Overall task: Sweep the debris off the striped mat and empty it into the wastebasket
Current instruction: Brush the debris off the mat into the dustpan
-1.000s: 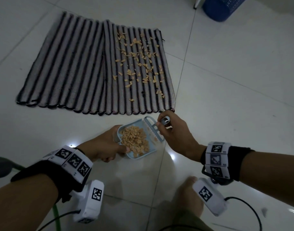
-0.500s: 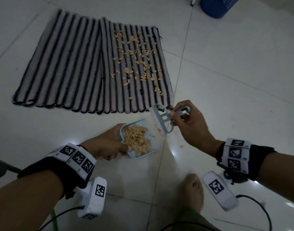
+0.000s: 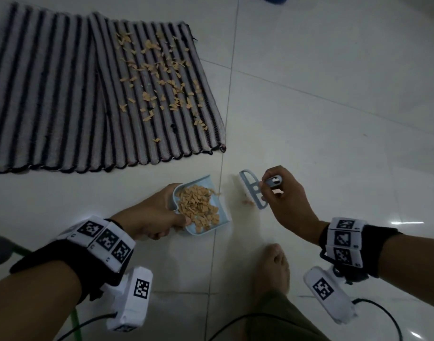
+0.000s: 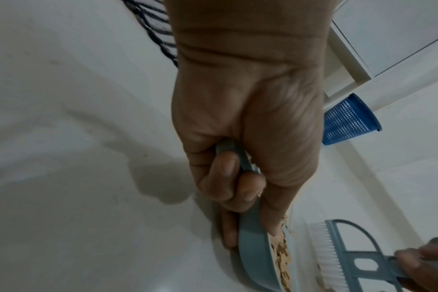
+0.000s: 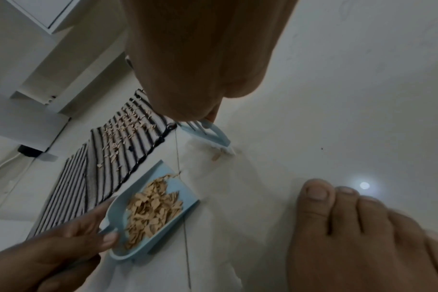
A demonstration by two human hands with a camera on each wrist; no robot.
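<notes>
Dustpan (image 3: pixel 206 205) w/ debris (image 3: pixel 198 205) gripped in left hand (image 3: pixel 152 217); right hand (image 3: pixel 288 200) pinches brush (image 3: pixel 254 190) handle, bristles on floor.

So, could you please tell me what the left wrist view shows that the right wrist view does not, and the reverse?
Only the left wrist view shows the blue mesh wastebasket and the left hand gripping the dustpan's handle from below. Only the right wrist view shows the debris left on the striped mat, the full pile in the pan and a bare foot. Both show the dustpan and the brush on the white tiled floor.
</notes>
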